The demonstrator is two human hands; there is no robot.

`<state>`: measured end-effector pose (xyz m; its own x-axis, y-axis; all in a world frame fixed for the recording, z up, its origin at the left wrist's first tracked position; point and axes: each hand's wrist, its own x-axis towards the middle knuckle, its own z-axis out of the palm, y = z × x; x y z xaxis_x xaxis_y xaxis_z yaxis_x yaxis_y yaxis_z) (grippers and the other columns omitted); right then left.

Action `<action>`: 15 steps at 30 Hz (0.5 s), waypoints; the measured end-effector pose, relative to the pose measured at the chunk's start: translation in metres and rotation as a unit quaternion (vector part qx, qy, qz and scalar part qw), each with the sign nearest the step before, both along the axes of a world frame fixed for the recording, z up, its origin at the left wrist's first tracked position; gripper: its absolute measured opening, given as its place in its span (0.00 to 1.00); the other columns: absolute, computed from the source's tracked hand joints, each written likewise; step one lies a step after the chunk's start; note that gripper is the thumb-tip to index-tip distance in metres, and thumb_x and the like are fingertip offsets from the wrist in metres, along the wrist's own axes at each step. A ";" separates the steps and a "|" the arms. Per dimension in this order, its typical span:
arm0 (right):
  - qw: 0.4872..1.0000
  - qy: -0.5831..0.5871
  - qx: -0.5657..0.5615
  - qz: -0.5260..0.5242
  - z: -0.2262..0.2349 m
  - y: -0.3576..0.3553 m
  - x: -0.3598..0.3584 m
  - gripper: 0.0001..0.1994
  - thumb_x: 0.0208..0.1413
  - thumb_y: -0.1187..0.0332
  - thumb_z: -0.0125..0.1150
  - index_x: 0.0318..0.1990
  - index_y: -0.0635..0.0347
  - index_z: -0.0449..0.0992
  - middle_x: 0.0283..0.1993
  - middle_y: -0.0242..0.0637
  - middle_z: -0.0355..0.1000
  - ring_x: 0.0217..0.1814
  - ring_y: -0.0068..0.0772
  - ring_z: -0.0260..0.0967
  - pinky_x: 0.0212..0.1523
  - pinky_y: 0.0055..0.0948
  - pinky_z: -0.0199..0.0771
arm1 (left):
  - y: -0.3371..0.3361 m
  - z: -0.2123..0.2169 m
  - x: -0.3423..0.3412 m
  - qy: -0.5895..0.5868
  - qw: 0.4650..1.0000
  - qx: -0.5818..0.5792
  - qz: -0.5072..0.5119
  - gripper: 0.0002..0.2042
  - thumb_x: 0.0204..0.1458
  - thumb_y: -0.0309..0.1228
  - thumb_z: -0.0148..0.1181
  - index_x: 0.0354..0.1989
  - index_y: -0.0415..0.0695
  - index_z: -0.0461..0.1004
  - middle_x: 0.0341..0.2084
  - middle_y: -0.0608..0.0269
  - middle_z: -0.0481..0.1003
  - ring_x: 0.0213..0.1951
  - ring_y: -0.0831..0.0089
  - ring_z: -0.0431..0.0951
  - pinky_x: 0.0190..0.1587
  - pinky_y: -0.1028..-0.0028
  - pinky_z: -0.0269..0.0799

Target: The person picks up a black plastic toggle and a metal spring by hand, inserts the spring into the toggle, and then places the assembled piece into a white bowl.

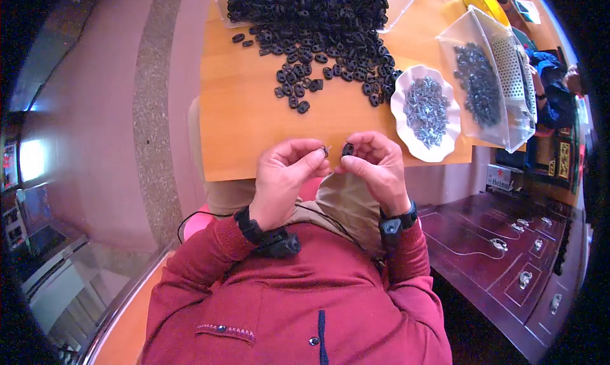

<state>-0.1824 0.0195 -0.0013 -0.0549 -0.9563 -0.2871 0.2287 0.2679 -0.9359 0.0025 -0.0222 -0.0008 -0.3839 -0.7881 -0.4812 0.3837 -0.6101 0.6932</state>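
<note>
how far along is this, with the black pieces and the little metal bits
Done: no finished batch can be told apart. In hand: the right hand pinches one black piece, and the left hand holds a small metal part beside it, the two not yet joined. Left: a large pile of black pieces on the table, plus a white dish and clear bag with grey metal bits.

A clear plastic bag point(486, 85) full of small dark metal bits lies at the right end of the worktop point(248, 117). Below it, by the worktop's edge, stands a small white box point(501, 177) with red and green print. Far left glows a bright screen point(32, 160).
</note>
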 end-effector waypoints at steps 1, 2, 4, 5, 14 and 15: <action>1.000 0.000 -0.003 -0.006 0.000 0.000 0.000 0.14 0.51 0.81 0.59 0.46 0.70 0.72 0.36 0.36 0.73 0.35 0.29 0.74 0.39 0.30 0.80 | 0.000 0.001 0.000 -0.001 1.000 0.001 0.000 0.07 0.53 0.22 0.58 0.40 0.37 0.74 0.33 0.60 0.77 0.32 0.74 0.78 0.38 0.75 0.77; 1.000 0.000 -0.006 -0.012 0.001 0.000 0.001 0.13 0.51 0.81 0.59 0.46 0.70 0.72 0.36 0.36 0.73 0.35 0.29 0.74 0.39 0.30 0.80 | 0.000 0.002 0.001 0.002 1.000 0.002 0.001 0.07 0.53 0.22 0.58 0.40 0.37 0.74 0.32 0.61 0.77 0.32 0.74 0.78 0.38 0.75 0.77; 0.999 -0.026 -0.006 -0.031 0.006 -0.001 0.005 0.14 0.52 0.81 0.58 0.47 0.70 0.72 0.35 0.36 0.72 0.35 0.29 0.74 0.39 0.30 0.80 | 0.000 0.003 0.001 0.005 1.000 0.003 0.001 0.07 0.53 0.22 0.58 0.40 0.37 0.74 0.32 0.61 0.77 0.32 0.74 0.78 0.38 0.75 0.77; 0.997 -0.052 -0.006 -0.050 0.007 -0.001 0.007 0.14 0.52 0.81 0.58 0.47 0.70 0.72 0.34 0.36 0.72 0.34 0.29 0.75 0.39 0.30 0.80 | 0.000 0.003 0.000 -0.001 1.000 0.005 0.003 0.07 0.53 0.22 0.59 0.40 0.38 0.74 0.32 0.61 0.77 0.32 0.74 0.78 0.38 0.74 0.77; 0.997 0.053 -0.043 -0.027 0.004 0.001 0.008 0.11 0.56 0.78 0.57 0.47 0.69 0.73 0.33 0.36 0.73 0.34 0.30 0.76 0.39 0.28 0.80 | 0.000 0.001 0.001 0.002 1.000 0.005 0.010 0.06 0.53 0.22 0.59 0.39 0.38 0.74 0.33 0.60 0.77 0.33 0.74 0.78 0.38 0.74 0.78; 0.997 0.054 -0.043 -0.027 0.004 0.001 0.008 0.11 0.56 0.78 0.57 0.47 0.69 0.73 0.33 0.36 0.73 0.34 0.30 0.76 0.39 0.28 0.80 | -0.001 0.001 0.001 0.003 1.000 0.006 0.010 0.06 0.53 0.21 0.59 0.39 0.38 0.75 0.33 0.60 0.77 0.33 0.74 0.78 0.38 0.74 0.78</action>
